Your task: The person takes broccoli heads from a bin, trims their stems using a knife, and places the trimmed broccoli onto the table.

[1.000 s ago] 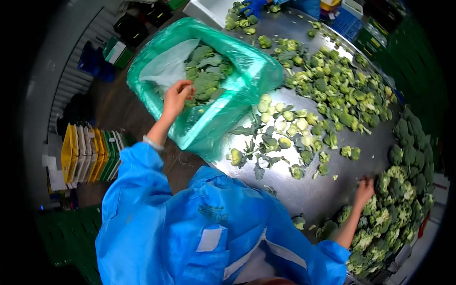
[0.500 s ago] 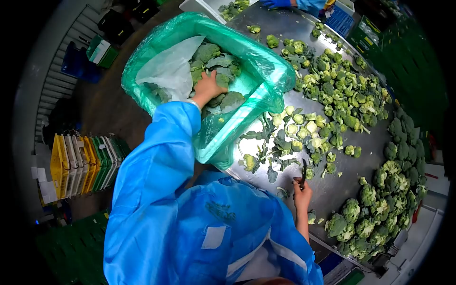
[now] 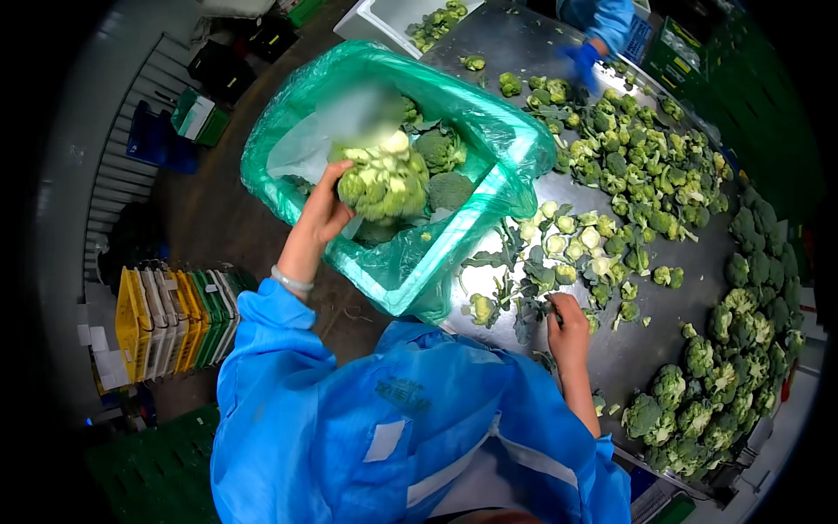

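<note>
A metal table (image 3: 650, 354) spans the right, a green-lined crate (image 3: 384, 284) at its left. Florets (image 3: 655, 179) heap far right. Over the crate, a broccoli head (image 3: 384, 188) is gripped by the left hand (image 3: 321, 210), fingers part-open around its side. The right hand's (image 3: 569, 330) fingers curl; what they hold, I cannot tell.

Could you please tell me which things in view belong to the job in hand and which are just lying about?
Seemingly part of the job:
broccoli head, in the left hand
lined bin, beneath it
table
loose florets
broccoli pile

Seemingly just lying about:
stacked crates
black box
green box
</note>
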Motion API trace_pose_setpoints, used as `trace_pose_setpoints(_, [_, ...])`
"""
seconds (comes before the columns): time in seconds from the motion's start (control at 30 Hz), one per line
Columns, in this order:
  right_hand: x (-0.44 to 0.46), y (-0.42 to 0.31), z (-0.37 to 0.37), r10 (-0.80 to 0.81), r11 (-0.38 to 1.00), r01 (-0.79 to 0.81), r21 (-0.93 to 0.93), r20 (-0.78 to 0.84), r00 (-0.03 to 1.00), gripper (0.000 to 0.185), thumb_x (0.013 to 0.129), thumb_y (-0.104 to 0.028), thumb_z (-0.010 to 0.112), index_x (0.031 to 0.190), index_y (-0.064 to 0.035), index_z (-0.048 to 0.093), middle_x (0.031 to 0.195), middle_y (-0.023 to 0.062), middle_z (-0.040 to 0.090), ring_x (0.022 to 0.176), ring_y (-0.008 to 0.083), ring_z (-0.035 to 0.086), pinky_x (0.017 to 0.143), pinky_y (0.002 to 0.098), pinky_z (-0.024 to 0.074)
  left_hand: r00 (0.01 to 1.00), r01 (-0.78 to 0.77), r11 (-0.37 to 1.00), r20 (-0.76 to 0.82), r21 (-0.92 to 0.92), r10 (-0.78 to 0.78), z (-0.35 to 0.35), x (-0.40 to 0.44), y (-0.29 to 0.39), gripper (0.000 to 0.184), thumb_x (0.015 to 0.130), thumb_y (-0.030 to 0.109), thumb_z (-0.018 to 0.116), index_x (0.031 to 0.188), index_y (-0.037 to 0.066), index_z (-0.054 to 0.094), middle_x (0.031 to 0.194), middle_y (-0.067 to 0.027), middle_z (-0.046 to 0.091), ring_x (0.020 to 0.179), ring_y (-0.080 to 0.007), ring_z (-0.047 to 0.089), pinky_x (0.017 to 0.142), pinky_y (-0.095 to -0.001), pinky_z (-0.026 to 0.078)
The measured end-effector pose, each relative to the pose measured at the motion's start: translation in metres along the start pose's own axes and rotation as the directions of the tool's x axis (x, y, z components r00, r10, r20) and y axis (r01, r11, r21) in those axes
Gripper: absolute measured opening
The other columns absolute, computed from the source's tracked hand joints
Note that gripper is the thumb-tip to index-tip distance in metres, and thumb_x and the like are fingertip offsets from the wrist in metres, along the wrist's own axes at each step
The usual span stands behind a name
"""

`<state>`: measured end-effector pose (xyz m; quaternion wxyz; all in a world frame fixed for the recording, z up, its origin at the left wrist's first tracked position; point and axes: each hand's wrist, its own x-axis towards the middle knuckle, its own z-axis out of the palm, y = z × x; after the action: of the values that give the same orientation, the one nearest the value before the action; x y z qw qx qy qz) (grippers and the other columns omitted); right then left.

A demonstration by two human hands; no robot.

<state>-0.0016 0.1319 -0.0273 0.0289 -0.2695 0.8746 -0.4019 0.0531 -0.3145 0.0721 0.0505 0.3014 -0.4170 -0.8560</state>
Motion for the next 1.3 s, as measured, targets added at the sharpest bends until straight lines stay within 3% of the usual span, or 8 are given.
trace_pose_setpoints(0.1, [0.031, -0.034, -0.009, -0.249, 0.958, 0.238, -0.160, -0.047, 0.967, 0.036, 0.072, 0.003, 0.067, 0.107, -0.0058, 0.066, 0.109, 0.0104, 0.066, 0.092, 0.0288, 0.067, 0.072, 0.0350, 0.0558, 0.993, 0.067, 0.989, -0.102, 0.129, -0.054, 0.034, -0.033, -0.021, 0.052, 0.089, 0.029, 0.064, 0.131, 0.002, 0.051, 0.125, -0.0123, 0.062, 0.111, -0.0239, 0.063, 0.097, -0.0396, 0.051])
trace_pose_setpoints(0.33, [0.055, -0.076, -0.006, -0.495, 0.825, 0.464, -0.321, -0.016, 0.869, 0.034, 0.074, -0.010, 0.063, 0.108, -0.0088, 0.064, 0.106, 0.0031, 0.063, 0.066, 0.0150, 0.059, 0.056, 0.0282, 0.0507, 0.962, 0.223, 0.941, 0.096, 0.255, -0.254, 0.097, -0.081, -0.083, 0.060, 0.087, 0.022, 0.063, 0.139, 0.005, 0.038, 0.129, -0.0135, 0.054, 0.116, -0.0243, 0.058, 0.094, -0.0386, 0.053])
trace_pose_setpoints(0.8, [-0.022, -0.034, 0.025, -0.070, 0.927, 0.100, -0.360, 0.096, 0.993, 0.013, 0.074, -0.002, 0.062, 0.085, -0.0068, 0.057, 0.081, 0.0096, 0.058, 0.062, 0.0264, 0.066, 0.051, 0.0389, 0.0529, 0.986, 0.112, 0.832, 0.044, 0.543, -0.161, 0.108, -0.100, -0.150, 0.061, 0.086, 0.020, 0.061, 0.140, 0.009, 0.036, 0.124, -0.0112, 0.054, 0.111, -0.0205, 0.058, 0.086, -0.0336, 0.053])
trace_pose_setpoints(0.93, [-0.018, -0.040, 0.015, -0.180, 0.946, 0.179, -0.269, 0.021, 0.983, 0.015, 0.075, -0.001, 0.060, 0.089, -0.0069, 0.058, 0.080, 0.0103, 0.058, 0.066, 0.0273, 0.065, 0.054, 0.0394, 0.0527, 0.835, 0.499, 0.770, 0.016, 0.398, -0.549, 0.096, -0.094, -0.134, 0.062, 0.088, 0.026, 0.059, 0.144, 0.009, 0.036, 0.132, -0.0095, 0.052, 0.111, -0.0161, 0.059, 0.085, -0.0305, 0.054])
trace_pose_setpoints(1.07, [-0.018, -0.017, 0.026, 0.028, 0.947, -0.001, -0.322, 0.079, 0.996, 0.007, 0.078, -0.004, 0.061, 0.084, -0.0053, 0.058, 0.081, 0.0132, 0.061, 0.070, 0.0331, 0.065, 0.057, 0.0438, 0.0528, 0.902, 0.375, 0.733, -0.041, 0.567, -0.430, 0.093, -0.088, -0.134, 0.065, 0.084, 0.028, 0.062, 0.142, 0.009, 0.039, 0.128, -0.0069, 0.053, 0.113, -0.0156, 0.056, 0.085, -0.0303, 0.051])
trace_pose_setpoints(1.17, [-0.044, 0.087, 0.028, 0.332, 0.926, -0.272, -0.263, 0.223, 0.916, 0.017, 0.081, -0.005, 0.062, 0.097, -0.0022, 0.068, 0.084, 0.0213, 0.067, 0.075, 0.0405, 0.065, 0.068, 0.0490, 0.0524, 0.958, -0.176, 0.621, 0.279, 0.764, -0.071, 0.094, -0.090, -0.103, 0.068, 0.080, 0.025, 0.066, 0.140, 0.009, 0.039, 0.126, -0.0067, 0.053, 0.112, -0.0168, 0.054, 0.088, -0.0314, 0.049])
trace_pose_setpoints(1.23, [-0.034, 0.042, 0.014, 0.189, 0.981, -0.176, -0.076, 0.228, 0.955, 0.023, 0.084, -0.006, 0.063, 0.107, -0.0030, 0.068, 0.093, 0.0231, 0.069, 0.080, 0.0401, 0.066, 0.071, 0.0444, 0.0539, 0.958, -0.207, 0.614, 0.284, 0.762, -0.031, 0.089, -0.091, -0.100, 0.069, 0.077, 0.020, 0.072, 0.138, 0.007, 0.041, 0.123, -0.0071, 0.055, 0.113, -0.0194, 0.055, 0.097, -0.0331, 0.044])
trace_pose_setpoints(1.3, [-0.014, -0.019, 0.002, 0.040, 0.881, -0.056, 0.469, 0.044, 0.998, 0.036, 0.088, -0.015, 0.069, 0.122, -0.0045, 0.063, 0.101, 0.0131, 0.071, 0.078, 0.0243, 0.070, 0.068, 0.0336, 0.0530, 0.966, -0.188, 0.561, 0.256, 0.806, -0.044, 0.105, -0.080, -0.098, 0.069, 0.077, 0.020, 0.075, 0.137, 0.006, 0.043, 0.122, -0.0076, 0.057, 0.113, -0.0196, 0.055, 0.100, -0.0332, 0.042])
